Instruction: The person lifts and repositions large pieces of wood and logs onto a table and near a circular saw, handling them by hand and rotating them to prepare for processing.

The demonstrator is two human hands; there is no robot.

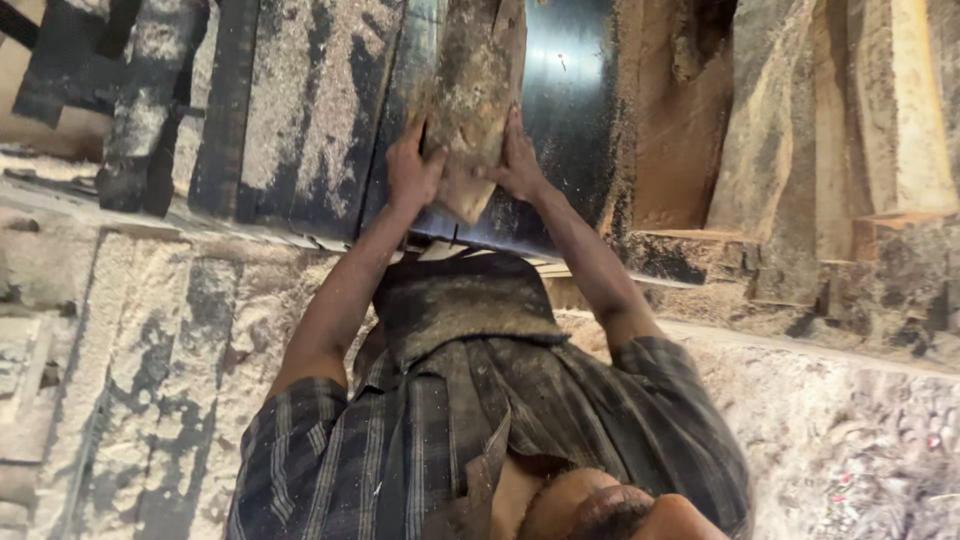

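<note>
Left hand (pixel 412 172), right hand (pixel 517 160): each grip clamps wood slab (pixel 470 95) edges over dark table (pixel 570 90).

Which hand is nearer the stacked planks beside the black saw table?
Right. The right hand grips the rough slab on the edge facing the planks, apart from them; the left hand grips the slab's far edge.

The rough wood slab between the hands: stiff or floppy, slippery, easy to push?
The wood slab looks thick and rigid, so probably stiff and fairly heavy. Left hand and right hand grip its edges. Sawdust coating it and the dark table may let it slide.
</note>
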